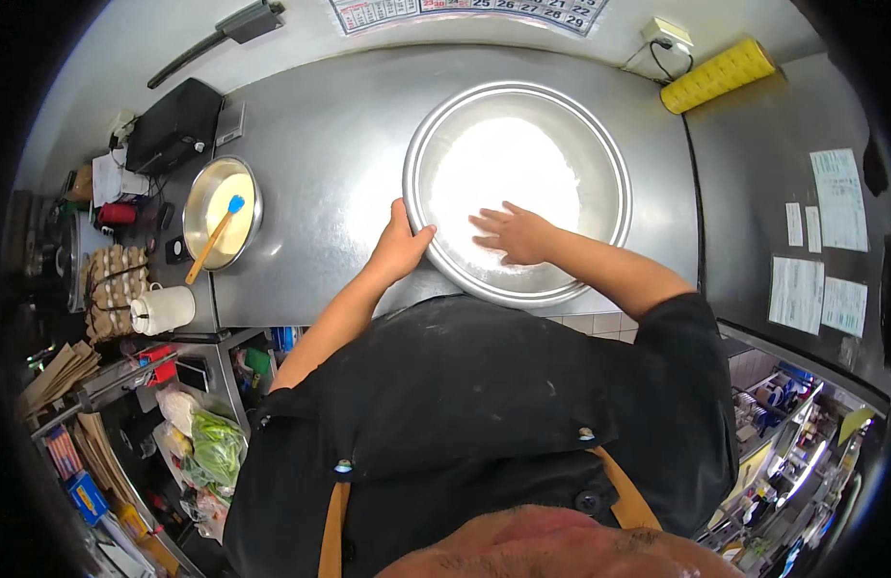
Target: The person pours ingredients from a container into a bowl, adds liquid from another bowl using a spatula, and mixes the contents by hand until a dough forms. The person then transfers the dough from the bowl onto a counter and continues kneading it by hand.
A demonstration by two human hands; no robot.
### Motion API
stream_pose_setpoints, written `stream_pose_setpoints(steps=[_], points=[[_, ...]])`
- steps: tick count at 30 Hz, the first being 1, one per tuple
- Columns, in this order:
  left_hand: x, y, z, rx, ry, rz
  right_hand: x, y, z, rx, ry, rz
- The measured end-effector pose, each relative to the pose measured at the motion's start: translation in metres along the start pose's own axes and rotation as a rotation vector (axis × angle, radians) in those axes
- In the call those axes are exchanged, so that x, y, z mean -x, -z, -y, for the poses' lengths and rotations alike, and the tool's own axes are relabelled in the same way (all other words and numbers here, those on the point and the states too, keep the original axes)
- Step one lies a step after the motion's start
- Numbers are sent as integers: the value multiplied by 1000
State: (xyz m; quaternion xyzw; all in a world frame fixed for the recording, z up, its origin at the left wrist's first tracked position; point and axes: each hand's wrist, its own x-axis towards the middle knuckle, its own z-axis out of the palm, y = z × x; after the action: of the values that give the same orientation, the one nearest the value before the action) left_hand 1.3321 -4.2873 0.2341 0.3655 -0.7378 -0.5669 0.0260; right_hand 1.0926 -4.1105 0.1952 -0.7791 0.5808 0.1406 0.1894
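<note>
A large round metal basin (604, 162) stands on a stainless steel worktop (322, 180), with white powder (507, 166) spread over its bottom. My left hand (403, 242) grips the basin's rim at its lower left, the thumb on top of the edge. Inside the basin my right hand (516, 235) is flat, its fingers spread over or on the near left part of the powder. Whether the palm touches the powder, I cannot tell. At the left, a smaller metal bowl (187, 217) holds a pale yellow mixture (228, 209) and a spatula (214, 238) with a blue head and wooden handle.
Egg trays (116, 289), a white lidded jug (163, 311) and a black box-shaped appliance (176, 126) stand along the left. A yellow roll (718, 76) lies by the wall socket (668, 35) at the back right. Paper sheets (796, 292) are on the dark steel surface at right.
</note>
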Motion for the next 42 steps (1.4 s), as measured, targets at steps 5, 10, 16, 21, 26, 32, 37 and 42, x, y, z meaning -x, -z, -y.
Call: stream_pose_setpoints(steps=[5, 10, 16, 21, 26, 32, 37, 42], points=[[4, 3, 0, -25, 20, -1, -66, 10, -42, 189, 21, 176], [21, 6, 5, 87, 22, -35, -60, -2, -64, -1, -332, -124], [42, 13, 18, 156, -64, -145, -27, -11, -43, -45, -333, 319], [39, 29, 2, -47, 76, -112, -119, -13, -61, -340, -778, -118], [46, 30, 2, 50, 20, -125, -149, 12, 27, -217, -318, 71], [41, 19, 43, 138, -23, -110, -56, -12, -33, -25, -252, 312], [33, 16, 44, 210, -121, -150, -143, -29, -64, -13, -401, 129], [36, 25, 43, 87, -7, -77, -162, -31, 18, -123, -380, -96]])
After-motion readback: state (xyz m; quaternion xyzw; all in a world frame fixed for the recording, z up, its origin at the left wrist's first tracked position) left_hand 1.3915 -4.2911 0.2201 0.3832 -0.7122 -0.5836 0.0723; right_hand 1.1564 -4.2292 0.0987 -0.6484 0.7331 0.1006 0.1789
